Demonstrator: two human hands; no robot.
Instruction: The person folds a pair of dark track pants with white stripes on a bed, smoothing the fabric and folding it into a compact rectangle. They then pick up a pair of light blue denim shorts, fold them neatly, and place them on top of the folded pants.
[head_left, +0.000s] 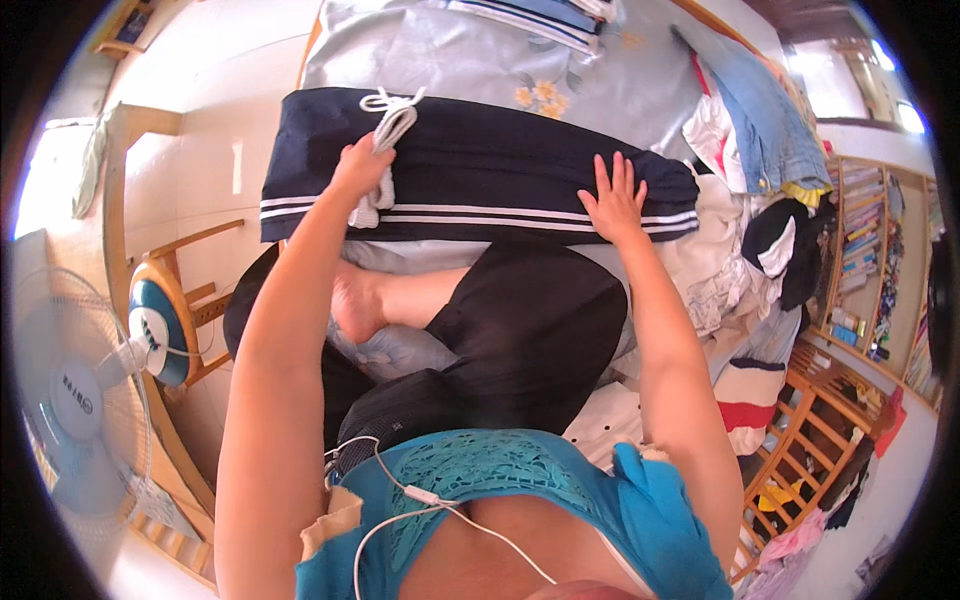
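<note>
Folded navy track pants point(480, 160) with white side stripes lie lengthwise across the bed in front of me. At their left end shows a white drawstring point(385, 98) tied in a bow. My left hand point(362, 168) is closed round a pale ribbed knit piece, possibly a sock point(395, 125); its ends stick out above and below my fist, over the pants. My right hand point(616, 200) lies flat with fingers spread on the pants near their gathered cuff end.
More striped folded clothes point(540, 22) lie at the far side of the patterned bed sheet point(420, 50). A denim jacket point(745, 110) and crumpled clothes point(735, 250) pile up at right. A fan point(80, 390) and a stool point(165, 320) stand at left; a bookshelf point(860, 250) is far right.
</note>
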